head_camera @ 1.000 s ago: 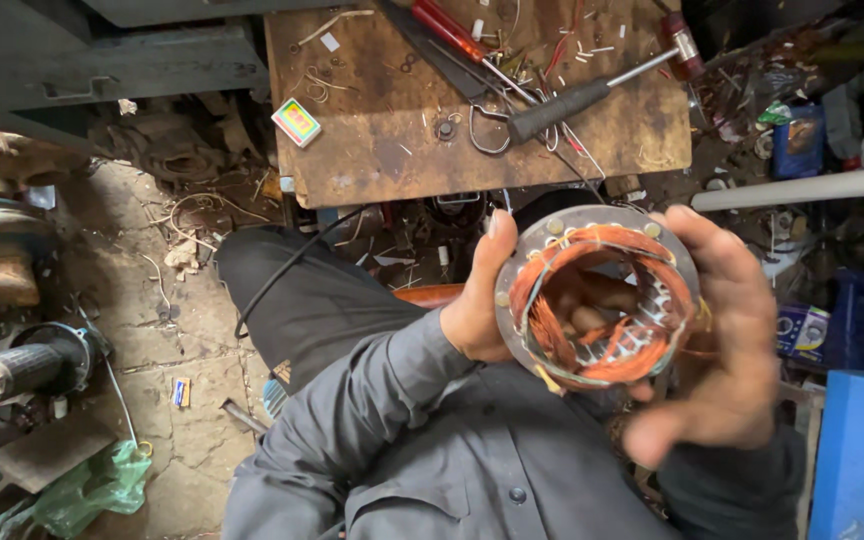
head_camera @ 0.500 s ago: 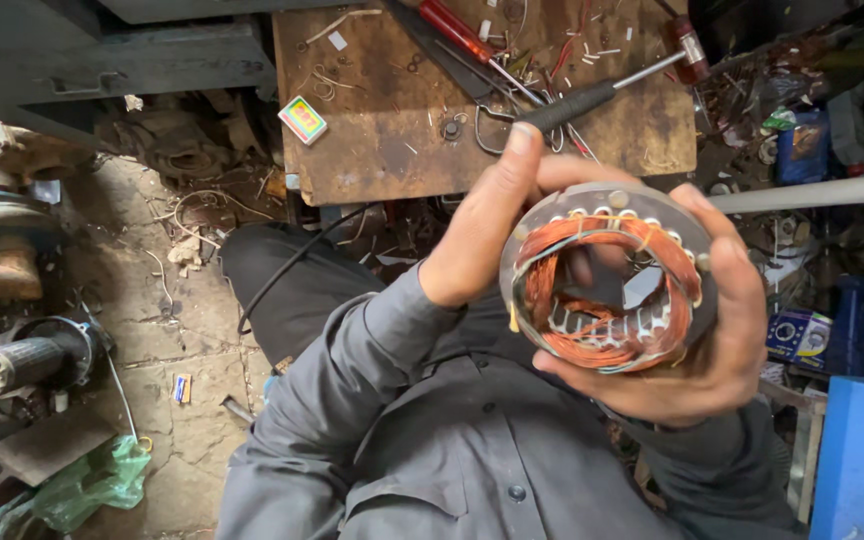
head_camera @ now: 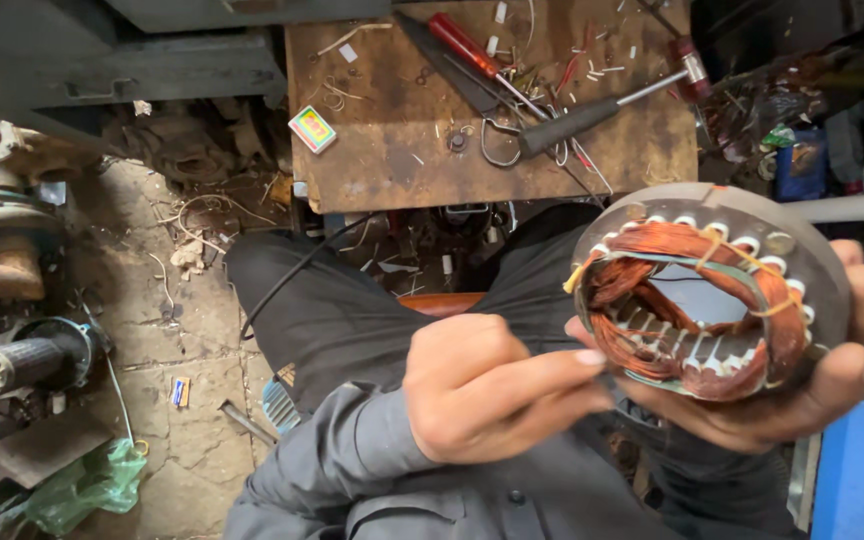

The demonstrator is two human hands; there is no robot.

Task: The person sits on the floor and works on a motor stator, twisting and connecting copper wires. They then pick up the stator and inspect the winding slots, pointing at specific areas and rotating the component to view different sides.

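- My left hand (head_camera: 497, 395) has its fingers drawn together, thumb and forefinger extended so the tips touch the near-left edge of the copper winding (head_camera: 692, 310); I cannot tell whether they pinch a strand or only press on it.
- My right hand (head_camera: 802, 390) cups the stator (head_camera: 722, 290) from below and from the right, fingers curled around the steel ring, held up in front of my chest, right of centre.
- The stator sits tilted with its open bore facing me; white slot liners line the inner teeth, and yellow lacing crosses the coil.
- To do this well, I judge the right hand should keep the ring steady while the left fingertips work gently, since thin wire kinks easily.
- Beyond, on the far side, a worn wooden board (head_camera: 392, 160) carries a hammer (head_camera: 602, 105) and a red-handled screwdriver (head_camera: 467, 45).
- Half a second back my left hand gripped the ring's far-left rim; now it has come to the near edge, and the stator sits further right.
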